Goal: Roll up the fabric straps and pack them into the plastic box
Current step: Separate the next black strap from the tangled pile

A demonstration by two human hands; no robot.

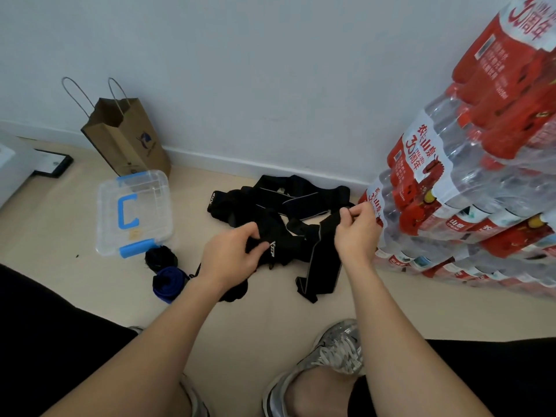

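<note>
A pile of black fabric straps (288, 197) lies on the floor near the wall. My left hand (231, 254) grips one black strap (275, 251) with white lettering. My right hand (356, 233) pinches the top end of another black strap (323, 260), which hangs down to the floor. A clear plastic box (134, 212) with blue latches and its lid on sits to the left. Beside it rest a rolled black strap (159, 257) and a rolled blue strap (168, 282).
A brown paper bag (126, 139) stands against the white wall behind the box. Stacked packs of bottled water (481, 182) with red labels fill the right side. A flat black-edged item (52, 164) lies far left. My knees and a grey sneaker (328, 356) are below.
</note>
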